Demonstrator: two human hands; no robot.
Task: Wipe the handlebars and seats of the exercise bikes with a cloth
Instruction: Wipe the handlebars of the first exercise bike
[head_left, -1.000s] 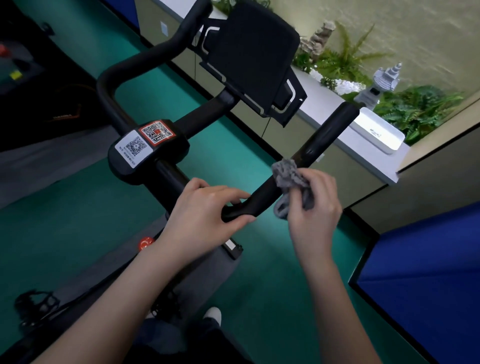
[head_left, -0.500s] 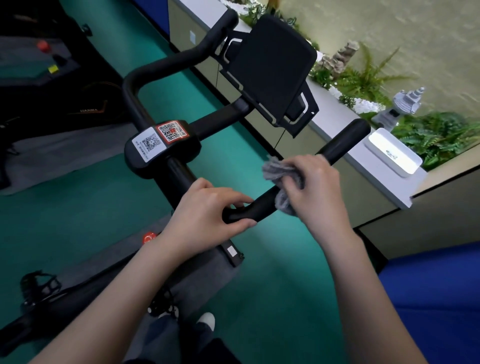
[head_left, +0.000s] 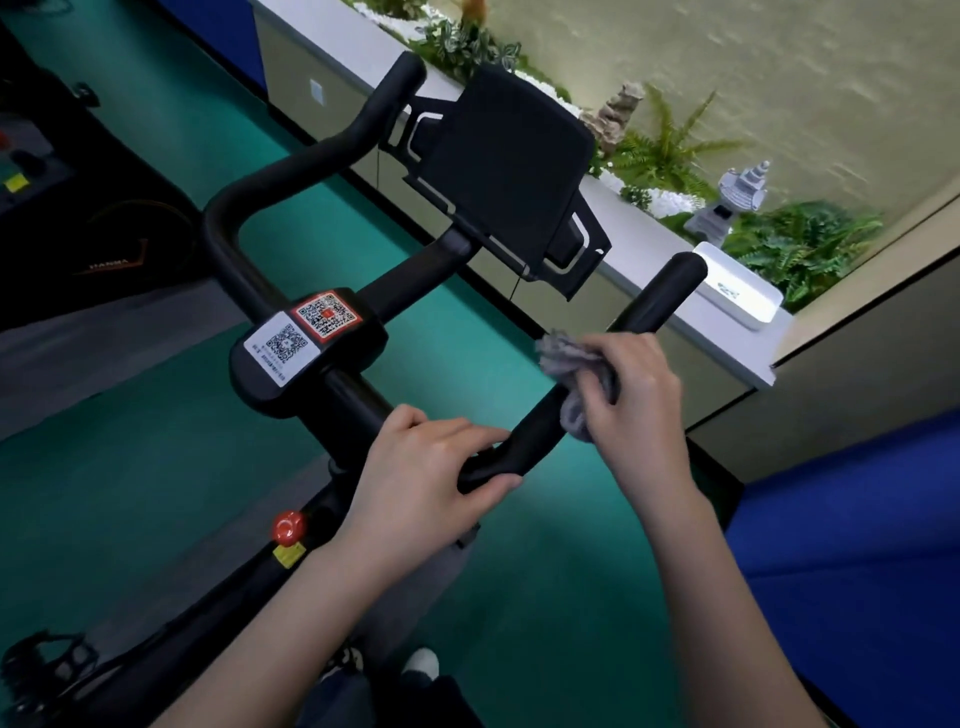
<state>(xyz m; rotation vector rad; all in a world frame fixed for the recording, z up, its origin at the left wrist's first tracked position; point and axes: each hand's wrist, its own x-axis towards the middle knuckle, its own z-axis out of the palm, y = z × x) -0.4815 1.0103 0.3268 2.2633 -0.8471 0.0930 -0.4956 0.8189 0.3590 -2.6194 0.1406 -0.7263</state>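
At the front of the exercise bike (head_left: 332, 395), from the head camera, both hands are on the right arm of the handlebar (head_left: 661, 297). The left hand (head_left: 431, 483) is wrapped round the near bend of that bar, fingers lying over the top and thumb tucked underneath. A little further up the same black tube, the right hand (head_left: 641, 400) has a grey cloth (head_left: 569, 364) bunched in curled fingers and pressed right against the bar. A ruffled edge of the cloth pokes out on the left side of the hand and more hangs beneath. Beyond the hand, the rounded end of the bar is bare.

Centre frame, a black block (head_left: 309, 348) on the stem carries two QR stickers, one white and one red. Above it sits the black tablet holder (head_left: 509, 171), and the opposite bar (head_left: 311, 156) sweeps up and away to the left. Low on the frame there's a red knob (head_left: 288, 526), with a pedal (head_left: 47, 660) down in the bottom left corner.

Beyond the bike, a white counter (head_left: 724, 345) runs along the wall with ferns (head_left: 800, 244), a small stone lantern (head_left: 737, 200) and a white box (head_left: 737, 293) on it. Green floor (head_left: 130, 467) lies underneath, with a blue mat (head_left: 857, 545) on the right.
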